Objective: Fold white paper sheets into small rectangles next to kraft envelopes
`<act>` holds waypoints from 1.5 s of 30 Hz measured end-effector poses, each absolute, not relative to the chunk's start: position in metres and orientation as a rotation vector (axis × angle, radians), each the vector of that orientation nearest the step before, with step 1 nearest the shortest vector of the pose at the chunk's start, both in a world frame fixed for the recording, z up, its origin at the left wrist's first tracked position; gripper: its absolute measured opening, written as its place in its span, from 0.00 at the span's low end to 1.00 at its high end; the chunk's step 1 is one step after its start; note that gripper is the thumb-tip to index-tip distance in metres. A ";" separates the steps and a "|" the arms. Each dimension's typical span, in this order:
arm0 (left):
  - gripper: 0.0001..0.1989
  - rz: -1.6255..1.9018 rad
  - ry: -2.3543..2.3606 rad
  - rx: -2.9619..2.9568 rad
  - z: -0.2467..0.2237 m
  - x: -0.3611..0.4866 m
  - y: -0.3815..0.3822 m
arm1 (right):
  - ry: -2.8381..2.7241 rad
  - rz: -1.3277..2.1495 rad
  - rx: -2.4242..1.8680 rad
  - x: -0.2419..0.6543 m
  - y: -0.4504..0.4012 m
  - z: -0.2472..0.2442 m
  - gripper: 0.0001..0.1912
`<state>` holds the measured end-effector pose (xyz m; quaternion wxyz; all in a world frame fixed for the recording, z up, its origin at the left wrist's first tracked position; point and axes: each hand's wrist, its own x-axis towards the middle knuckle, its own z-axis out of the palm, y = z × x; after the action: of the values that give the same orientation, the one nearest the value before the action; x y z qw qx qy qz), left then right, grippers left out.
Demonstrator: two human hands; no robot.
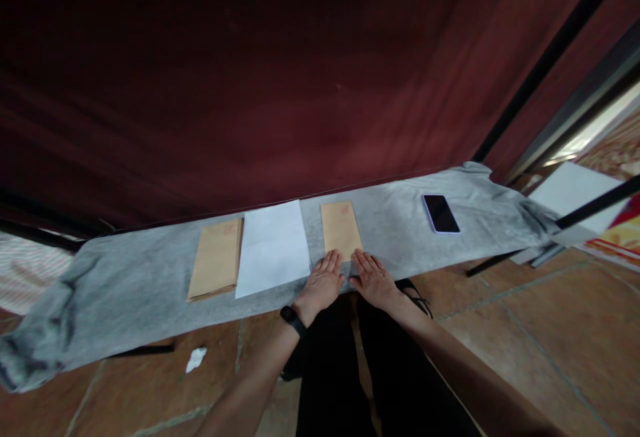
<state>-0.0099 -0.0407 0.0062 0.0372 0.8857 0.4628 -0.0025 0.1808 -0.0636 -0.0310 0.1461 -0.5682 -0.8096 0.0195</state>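
Single brown envelope (341, 227): one, at the centre of the frame, slightly below mid-height; lay flat, a small reddish mark near its upper right corner.

Left hand (326, 284): lower centre of the frame; palm down, fingers extended and close together, the tips touching the envelope's lower left corner; spread flat, grasping nothing visible. Black wristband (293, 321) on the wrist.

Right hand (375, 282): just to the right of the left hand in the frame; palm down, fingers straight, tips at the envelope's lower right corner; likewise flat, with nothing visibly gripped. Whether either thumb reached beneath the paper could not be told.

White paper (274, 247): left of centre, flat, near the left hand; its left edge adjoined the stack.

Stack of brown envelopes (215, 257): farther left, its edges slightly uneven; a reddish mark showed on the uppermost.

Phone (441, 214): right of centre, dark screen upward, pale purple edge, well apart from the hands.

Grey cloth (140, 290): ran across the frame beneath all the above, bunched at both ends.

Dark red fabric (300, 90): filled the upper frame.

White scrap (196, 359): lower left, on the tiled floor (540, 330).
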 end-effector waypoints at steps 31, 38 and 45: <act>0.22 0.594 1.856 2.123 -0.009 0.019 -0.035 | -2.218 -0.057 -1.476 0.191 -0.071 -0.034 0.27; 0.29 0.723 2.060 1.584 0.012 0.027 -0.002 | -2.227 -0.056 -1.407 0.198 -0.068 -0.033 0.26; 0.27 0.688 1.987 1.389 0.014 0.024 -0.005 | -2.253 0.011 -1.378 0.207 -0.063 -0.024 0.24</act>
<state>0.0242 -0.0051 0.0138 0.3058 0.5248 0.7507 0.2598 0.2072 -0.0633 -0.0244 0.2478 -0.5056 -0.8264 0.0041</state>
